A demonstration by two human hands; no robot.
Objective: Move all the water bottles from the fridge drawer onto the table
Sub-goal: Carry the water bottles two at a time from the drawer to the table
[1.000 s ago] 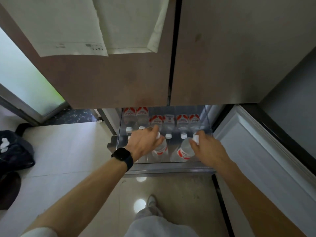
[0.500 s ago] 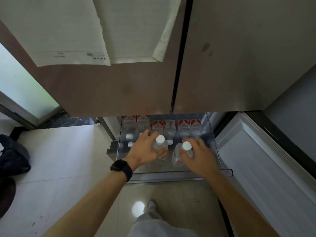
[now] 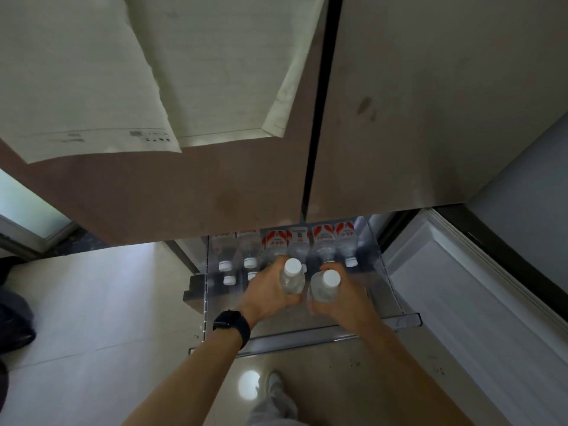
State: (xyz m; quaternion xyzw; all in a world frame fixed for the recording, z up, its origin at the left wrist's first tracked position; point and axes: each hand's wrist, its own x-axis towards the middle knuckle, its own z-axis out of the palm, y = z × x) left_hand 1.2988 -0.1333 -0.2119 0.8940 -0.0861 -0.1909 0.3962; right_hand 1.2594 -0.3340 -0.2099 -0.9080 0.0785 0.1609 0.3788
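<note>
The clear fridge drawer [image 3: 307, 332] stands pulled out below the closed upper fridge doors. Several water bottles [image 3: 319, 241] with red-and-white labels and white caps lie in a row at its back. My left hand [image 3: 267, 295], a black watch on its wrist, grips one clear bottle [image 3: 292, 276] upright, cap toward me. My right hand [image 3: 341, 298] grips a second bottle [image 3: 325, 287] the same way, just beside the first. Both held bottles are lifted above the drawer floor. No table is in view.
The open lower fridge door [image 3: 461, 287] stretches along the right. The brown upper doors [image 3: 215, 195] with taped paper sheets [image 3: 92, 87] overhang the drawer's back. A dark bag [image 3: 15, 318] lies on the tiled floor at left. My shoe [image 3: 273, 382] stands before the drawer.
Both hands closed on bottles lying at the drawer's front, turned them upright and raised them toward me. The camera has tilted up a little.
</note>
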